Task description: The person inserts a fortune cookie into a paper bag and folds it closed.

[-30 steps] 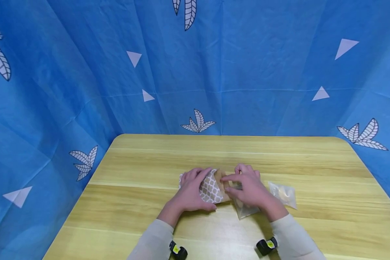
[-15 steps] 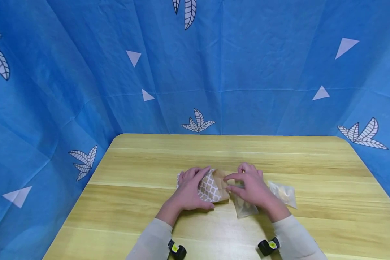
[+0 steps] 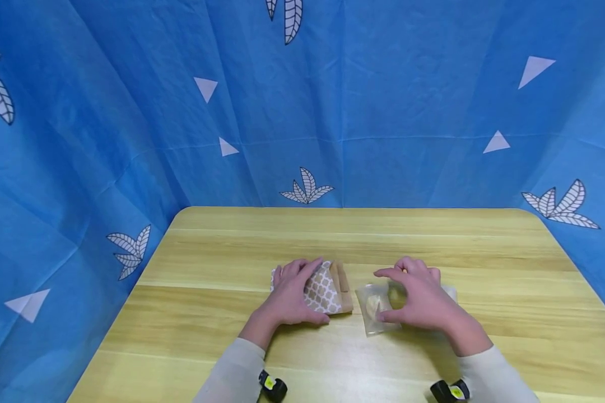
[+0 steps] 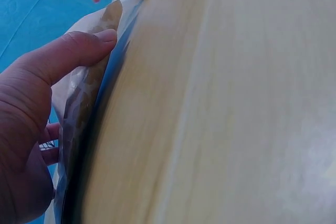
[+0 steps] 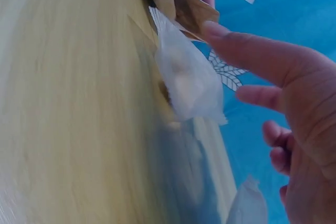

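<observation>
A: Packet (image 3: pixel 375 313) first, since it lies nearest you: where does it sit?

B: Low in the centre of the head frame, flat on the table (image 3: pixel 484 246), clear plastic with something pale inside. Your right hand (image 3: pixel 418 299) arches over its right part, fingers loosely curved and spread, thumb tip at the packet's near edge. Your right wrist view shows those fingers apart, with nothing clamped between them.

A: And your other hand?

B: Your left hand (image 3: pixel 292 291) lies just left of centre, pressing down on the bag (image 3: pixel 327 288), a brown paper one with a white lattice print. Your fingers lie over its top and your thumb runs along its near edge. Bag and packet lie just beside each other, a narrow strip of wood between them.

A: Anything farther out?

B: A second packet (image 3: pixel 450 291) peeks out behind your right hand. Beyond the table's far edge, the blue cloth (image 3: pixel 302 101) with white leaves and triangles fills the upper frame.
</observation>
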Demonstrator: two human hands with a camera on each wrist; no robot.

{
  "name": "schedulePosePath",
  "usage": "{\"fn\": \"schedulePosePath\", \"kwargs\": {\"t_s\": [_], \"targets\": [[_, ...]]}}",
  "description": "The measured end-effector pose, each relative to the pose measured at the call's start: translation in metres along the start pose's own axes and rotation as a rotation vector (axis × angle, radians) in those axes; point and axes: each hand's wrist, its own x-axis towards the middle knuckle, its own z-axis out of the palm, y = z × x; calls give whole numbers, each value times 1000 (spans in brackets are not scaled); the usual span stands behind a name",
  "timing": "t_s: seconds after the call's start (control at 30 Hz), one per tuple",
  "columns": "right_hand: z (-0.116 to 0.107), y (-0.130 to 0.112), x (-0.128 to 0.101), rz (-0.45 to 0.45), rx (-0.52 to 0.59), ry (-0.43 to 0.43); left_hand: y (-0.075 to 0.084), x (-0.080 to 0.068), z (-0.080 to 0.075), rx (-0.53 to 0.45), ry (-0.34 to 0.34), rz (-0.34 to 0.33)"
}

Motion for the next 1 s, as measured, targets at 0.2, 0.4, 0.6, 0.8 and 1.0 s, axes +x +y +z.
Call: {"fn": "schedulePosePath", "kwargs": {"t_s": [0.2,0.4,0.6,0.8,1.0], "targets": [[-2,3,-3,10,-84,-67,-1,0,0,2,-3,-4],[1,4,-5,22,-120,-106,1,0,0,6,-21,-16],[3,6,-7,28,-127,-96,2,0,-1,10,-18,-10],[6,8,-8,11,-115,-85,1,0,0,16,-12,-5],[9,10,-9,-3,-95,-66,1,-1,1,17,-13,-4]]}}
